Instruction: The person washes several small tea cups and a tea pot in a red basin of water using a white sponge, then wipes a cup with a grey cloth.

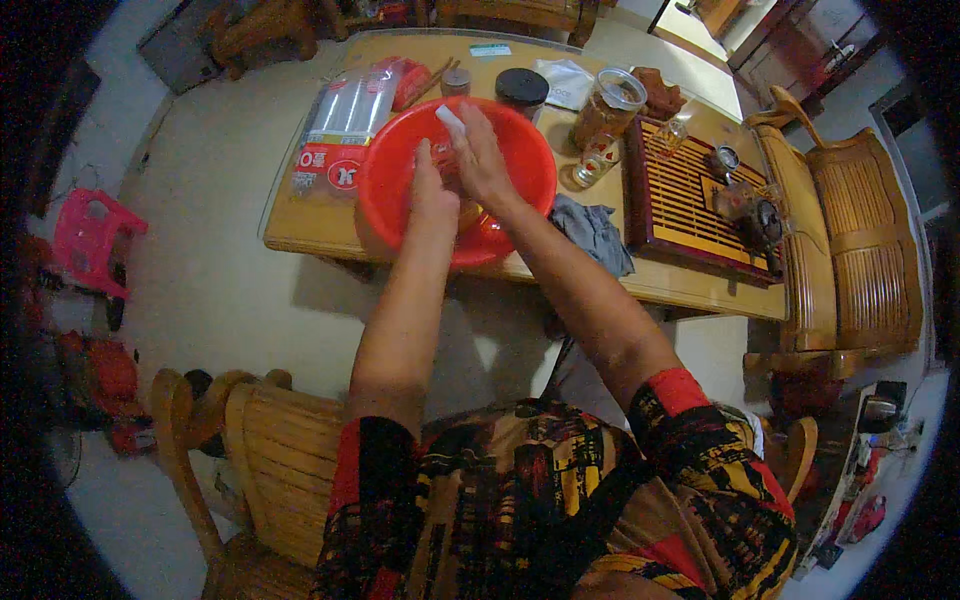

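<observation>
A red plastic basin (525, 142) stands at the front edge of a wooden table (322, 232). Both my hands are over it, palms facing one another. A small white piece (450, 118), its kind unclear, shows at the fingertips of my right hand (480, 157), which seems to grip it. My left hand (435, 184) is a little lower and to the left, its fingers extended and no object visible in it. Something shiny lies in the basin below my hands, mostly hidden by them. A grey cloth (596, 232) lies beside the basin on the right.
Plastic packages (349, 112) lie left of the basin. Behind it stand a black-lidded jar (523, 88) and a small jar (455, 81). To the right are a glass jar (607, 105), a patterned glass (596, 161) and a slatted tea tray (690, 202) with teaware. A wooden chair (285, 457) is at lower left.
</observation>
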